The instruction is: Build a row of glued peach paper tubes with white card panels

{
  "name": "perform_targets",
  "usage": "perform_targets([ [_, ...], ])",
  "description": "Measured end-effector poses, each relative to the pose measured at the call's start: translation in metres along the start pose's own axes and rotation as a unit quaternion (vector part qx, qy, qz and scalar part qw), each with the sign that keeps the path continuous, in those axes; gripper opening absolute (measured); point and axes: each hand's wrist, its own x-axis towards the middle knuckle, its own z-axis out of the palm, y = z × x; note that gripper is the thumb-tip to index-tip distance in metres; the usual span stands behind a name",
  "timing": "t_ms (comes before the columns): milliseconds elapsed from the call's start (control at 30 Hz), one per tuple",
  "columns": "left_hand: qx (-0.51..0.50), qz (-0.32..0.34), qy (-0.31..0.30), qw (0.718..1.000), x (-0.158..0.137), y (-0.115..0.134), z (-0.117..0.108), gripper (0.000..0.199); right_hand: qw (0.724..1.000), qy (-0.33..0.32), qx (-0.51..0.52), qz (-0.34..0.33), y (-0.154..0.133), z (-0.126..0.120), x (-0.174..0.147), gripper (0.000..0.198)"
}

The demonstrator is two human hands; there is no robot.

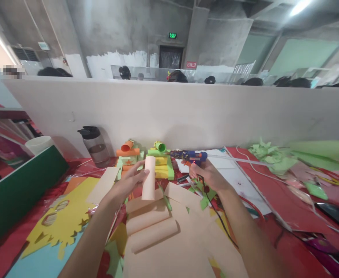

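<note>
My left hand [136, 175] grips a rolled peach paper tube [149, 179] and holds it upright above the table. A blue glue gun [191, 155] is in my right hand [205, 173], its tip pointing left towards the top of the tube; a clear glue stick [238, 159] sticks out of its back. Whether the tip touches the paper I cannot tell. Below lie more peach paper rolls [154, 234] on flat peach sheets [169, 262]. Behind the tube stand an orange paper model [128, 152] and a green and yellow paper model [161, 158], both built from rolls.
A grey water bottle [96, 148] stands at the back left, by a green board [21, 200]. Cut yellow paper [62, 212] lies left. On the right are green paper scraps [269, 158] and a phone [335, 218]. The gun's black cord [220, 218] trails forward. A white partition [169, 112] closes the back.
</note>
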Motion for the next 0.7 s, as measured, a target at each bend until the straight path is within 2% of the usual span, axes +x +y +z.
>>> perform_targets([
  [133, -0.004, 0.004, -0.001, 1.000, -0.001, 0.004, 0.003, 0.079, 0.996, 0.012, -0.087, 0.005, 0.007, 0.016, 0.007, 0.044],
  [333, -0.019, -0.004, -0.007, 1.000, -0.001, 0.006, 0.004, 0.079, 0.978, 0.076, -0.194, 0.004, 0.013, 0.026, 0.006, 0.044],
  [700, -0.017, -0.006, -0.017, 1.000, -0.003, 0.007, 0.006, 0.076, 0.950, 0.137, -0.278, -0.039, 0.003, 0.035, 0.005, 0.036],
])
